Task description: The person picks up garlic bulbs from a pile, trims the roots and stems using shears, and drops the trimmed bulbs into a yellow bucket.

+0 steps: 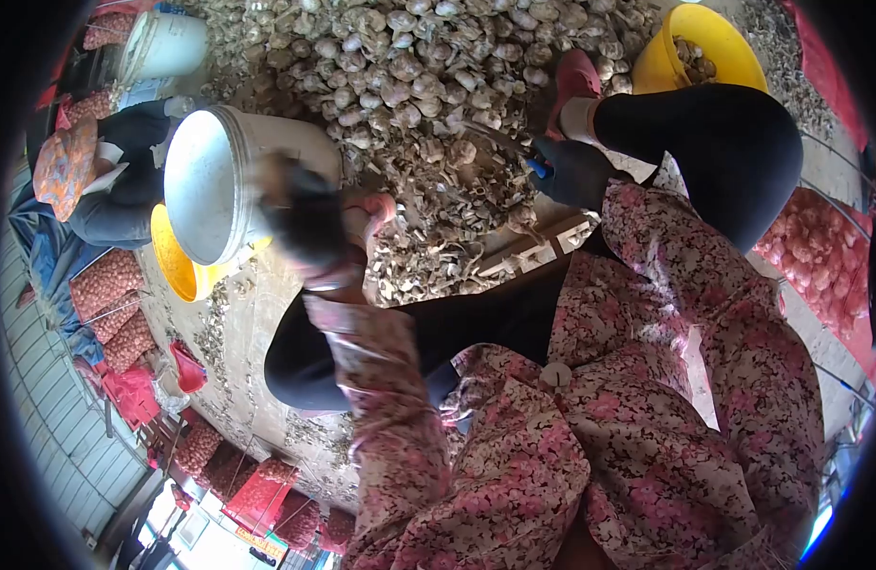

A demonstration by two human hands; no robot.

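My left hand [310, 217], in a dark glove, is smeared by motion beside the mouth of a large white bucket [227, 142]. Its fingers are too blurred to show whether they hold anything. In a dark glove too, my right hand [575, 174] is closed around a blue-handled cutting tool [499, 139], whose thin blade points up and left over the garlic. A big heap of garlic bulbs [409, 71] spreads out in front of me. Cut stalks and dry skins [438, 237] lie between my legs.
A yellow bucket [708, 43] with some bulbs inside stands at upper right. Another yellow bucket [177, 261] sits beside the white one. At left, a person in an orange patterned hat [65, 166] sits low. Red net sacks of garlic [818, 256] flank both sides.
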